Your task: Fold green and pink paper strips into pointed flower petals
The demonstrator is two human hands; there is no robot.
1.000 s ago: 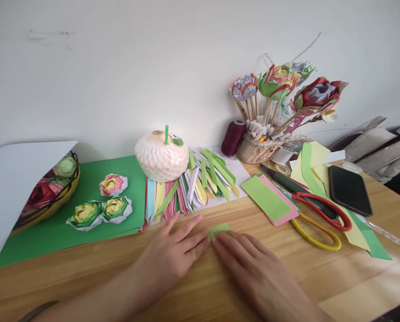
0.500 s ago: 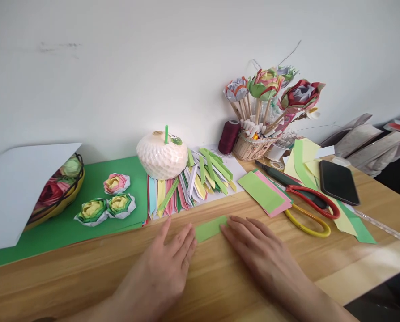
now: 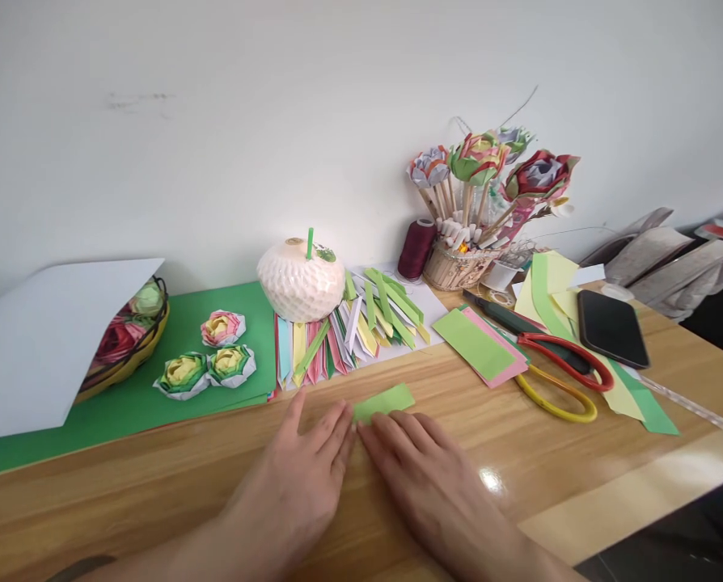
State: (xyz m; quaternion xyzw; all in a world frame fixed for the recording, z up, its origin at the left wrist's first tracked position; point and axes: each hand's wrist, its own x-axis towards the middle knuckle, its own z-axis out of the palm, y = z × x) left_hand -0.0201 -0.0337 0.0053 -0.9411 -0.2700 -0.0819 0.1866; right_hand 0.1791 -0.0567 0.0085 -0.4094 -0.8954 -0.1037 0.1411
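Observation:
A light green paper strip (image 3: 389,401) lies on the wooden table in front of me. My left hand (image 3: 306,461) rests at its left end, fingers stretched out and the forefinger apart from the others. Along the strip's near edge, my right hand (image 3: 416,465) lies palm down, its extended fingertips pressing there close to the left fingertips. Both hands cover part of the strip, so its left end and near edge are partly hidden.
Folded paper strips (image 3: 386,311) lie behind my hands, beside a white textured pot (image 3: 302,283). Paper flowers (image 3: 231,364) sit on green sheets at left. To the right are stacked paper rectangles (image 3: 476,343), scissors (image 3: 564,360), a phone (image 3: 613,327) and a basket (image 3: 455,267) of flowers.
My right hand has slid left along the strip, from its right end to near my left fingertips, uncovering the right end. My left hand has stayed at the left end.

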